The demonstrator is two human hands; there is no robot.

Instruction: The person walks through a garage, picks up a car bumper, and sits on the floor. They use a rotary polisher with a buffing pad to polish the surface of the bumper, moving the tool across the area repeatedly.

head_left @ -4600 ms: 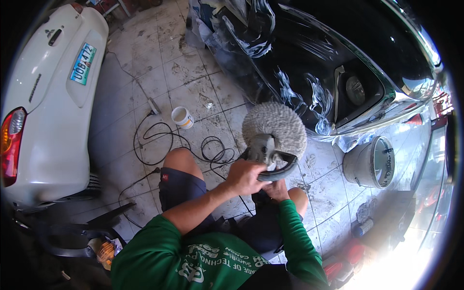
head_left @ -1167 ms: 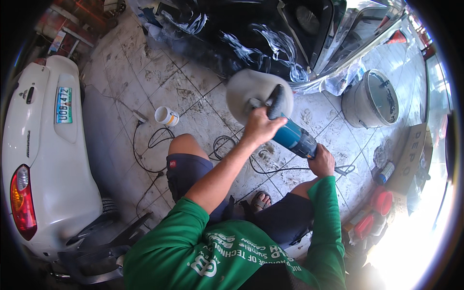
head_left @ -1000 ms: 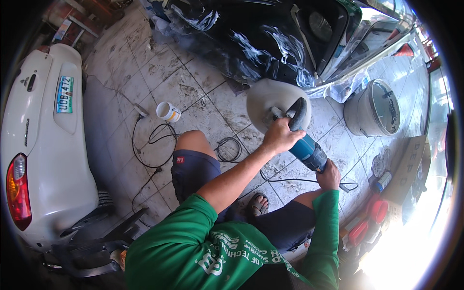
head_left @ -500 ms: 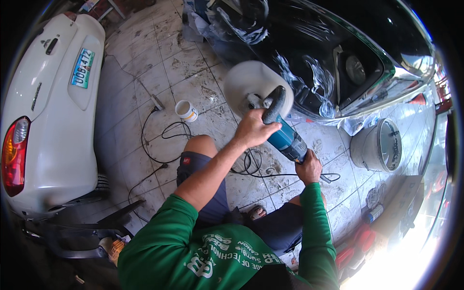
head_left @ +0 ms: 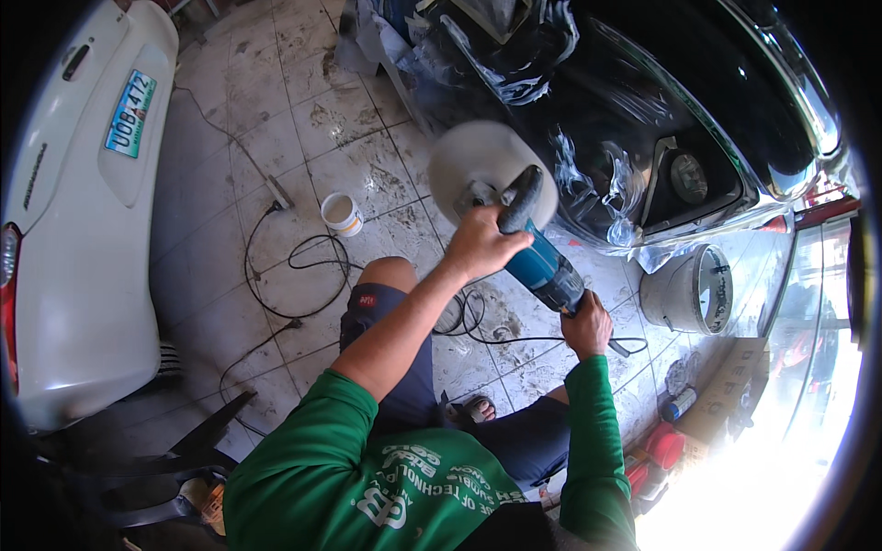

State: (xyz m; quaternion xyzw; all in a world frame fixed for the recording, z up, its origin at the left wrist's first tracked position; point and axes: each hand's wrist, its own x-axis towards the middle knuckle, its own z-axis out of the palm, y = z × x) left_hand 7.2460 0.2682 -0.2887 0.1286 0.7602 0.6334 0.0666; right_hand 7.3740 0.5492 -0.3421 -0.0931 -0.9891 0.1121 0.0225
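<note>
Spreads out as a pale tiled floor [head_left: 317, 106], smeared dark in many places. Carries a small white tub [head_left: 347, 223] and loops of black cord [head_left: 246, 258] left of centre. Bears a grey bucket [head_left: 669, 289] on the right, a can [head_left: 679, 404] and box [head_left: 723, 390] lower down.

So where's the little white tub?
In the head view, the tub is on the floor, left of the polisher and just beyond the left knee.
</note>
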